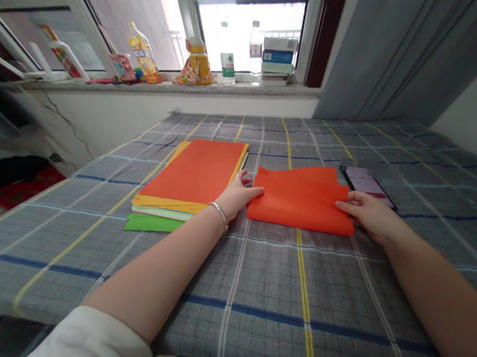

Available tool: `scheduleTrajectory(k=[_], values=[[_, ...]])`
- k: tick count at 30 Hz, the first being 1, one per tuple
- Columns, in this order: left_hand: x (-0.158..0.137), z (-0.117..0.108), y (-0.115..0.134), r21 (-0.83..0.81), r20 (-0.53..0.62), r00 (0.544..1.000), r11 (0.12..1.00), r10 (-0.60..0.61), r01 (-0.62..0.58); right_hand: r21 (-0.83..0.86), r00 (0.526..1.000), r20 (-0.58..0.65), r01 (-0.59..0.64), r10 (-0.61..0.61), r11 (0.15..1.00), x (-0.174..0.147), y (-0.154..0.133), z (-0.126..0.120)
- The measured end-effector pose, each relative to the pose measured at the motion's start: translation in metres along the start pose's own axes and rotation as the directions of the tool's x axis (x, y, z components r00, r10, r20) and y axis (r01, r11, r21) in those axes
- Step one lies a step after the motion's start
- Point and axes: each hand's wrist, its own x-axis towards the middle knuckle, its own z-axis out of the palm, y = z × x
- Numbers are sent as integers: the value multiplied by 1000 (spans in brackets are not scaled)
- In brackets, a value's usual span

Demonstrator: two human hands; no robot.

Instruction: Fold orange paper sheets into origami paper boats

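On the plaid cloth (270,275) lies a paper stack (196,167). Just beside it, your left hand (237,194) touches the left edge of the folded orange sheet (298,203); I cannot tell whether it grips. Your right hand (367,214) pinches the right edge, near the phone (368,182).

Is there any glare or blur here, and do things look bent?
Head view: daylight washes out the white-framed glass window; a pixelated patch blurs the far end of the black-edged rectangular phone; head view also: the yellow-orange plastic bottle leans, probably from wide-angle stretch; the folded orange paper looks fairly sharp.
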Motion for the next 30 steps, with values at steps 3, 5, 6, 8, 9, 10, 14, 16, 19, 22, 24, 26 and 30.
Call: scheduleTrajectory(k=[3,5,6,8,9,10,14,16,19,22,24,26,30], values=[[-2,0,3,-107,78,996,993,-35,43,203,987,61,-159,150,966,-4,-4,-1],[-3,-2,4,-94,126,992,995,-27,39,257,980,56,-197,189,946,-7,-9,-1],[-4,-2,4,-76,139,990,997,-20,31,271,978,61,-210,201,939,-9,-11,0],[-3,-4,3,-58,162,987,998,-6,16,290,971,102,-235,214,928,-11,-14,1],[-2,-5,2,-66,177,984,998,2,10,299,969,121,-243,216,923,-12,-14,2],[-2,-7,1,-80,198,980,997,12,4,306,968,128,-246,216,920,-13,-14,2],[3,-9,-6,-129,256,966,992,43,-10,290,974,60,-227,219,930,-13,-12,3],[4,-9,-8,-127,256,965,992,60,-28,264,977,75,-212,199,941,-13,-12,4],[5,-8,-9,-113,270,960,992,78,-49,220,975,107,-212,192,952,-16,-15,4],[5,-8,-9,-105,271,960,994,66,-38,162,976,42,-218,214,963,-17,-19,4],[5,-9,-10,-108,271,961,994,53,-24,197,983,2,-182,185,963,-17,-19,6],[5,-9,-9,-107,282,959,994,44,-14,275,991,-3,-130,136,953,-16,-19,7],[2,-10,-6,-72,266,964,997,21,-2,318,993,14,-114,116,941,-13,-16,7]])
